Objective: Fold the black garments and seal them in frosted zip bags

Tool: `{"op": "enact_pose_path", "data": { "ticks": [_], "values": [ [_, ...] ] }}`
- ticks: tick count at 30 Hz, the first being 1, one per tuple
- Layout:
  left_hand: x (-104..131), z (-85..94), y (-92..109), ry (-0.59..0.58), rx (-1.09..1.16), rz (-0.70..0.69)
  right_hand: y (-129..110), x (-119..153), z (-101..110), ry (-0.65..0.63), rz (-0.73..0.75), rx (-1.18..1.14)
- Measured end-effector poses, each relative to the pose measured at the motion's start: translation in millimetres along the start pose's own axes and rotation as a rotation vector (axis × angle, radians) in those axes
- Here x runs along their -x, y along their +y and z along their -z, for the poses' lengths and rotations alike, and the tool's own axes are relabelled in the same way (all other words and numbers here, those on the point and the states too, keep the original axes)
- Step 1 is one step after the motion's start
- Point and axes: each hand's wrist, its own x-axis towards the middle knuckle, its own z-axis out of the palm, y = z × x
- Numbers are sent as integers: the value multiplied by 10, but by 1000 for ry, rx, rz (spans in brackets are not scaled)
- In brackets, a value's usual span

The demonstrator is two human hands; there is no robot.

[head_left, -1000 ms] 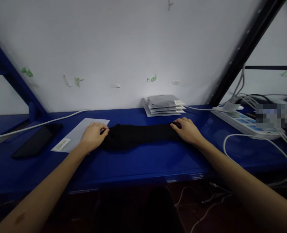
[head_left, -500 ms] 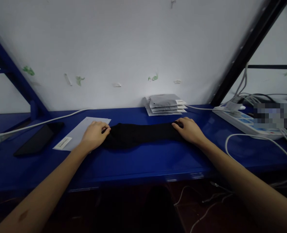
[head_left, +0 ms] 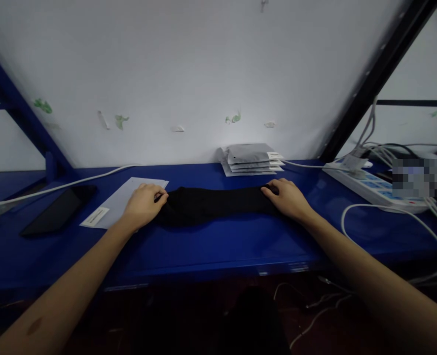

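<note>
A long black cloth (head_left: 214, 203) lies stretched from side to side on the blue table (head_left: 218, 246). My left hand (head_left: 145, 203) grips its left end with thumb and fingers pinched together. At the cloth's right end, my right hand (head_left: 287, 197) is closed on the fabric. Beneath and behind my left hand lies a flat grey packet (head_left: 118, 197) with a white label at its lower left corner.
Several labelled grey packets (head_left: 253, 159) are stacked near the wall. A black flat object (head_left: 57, 212) lies at the left, by a white cable. A white power strip (head_left: 377, 189) with tangled cables stands at the right. Cables hang below the table's front edge.
</note>
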Motion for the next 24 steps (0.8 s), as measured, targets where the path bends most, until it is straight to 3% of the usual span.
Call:
{"op": "enact_pose_path", "data": {
  "ticks": [21, 24],
  "values": [
    [-5, -5, 22, -26, -63, -2, -1, 4, 6, 29, -3, -19],
    [5, 52, 18, 44, -104, -59, -22, 14, 17, 39, -2, -27]
  ]
}}
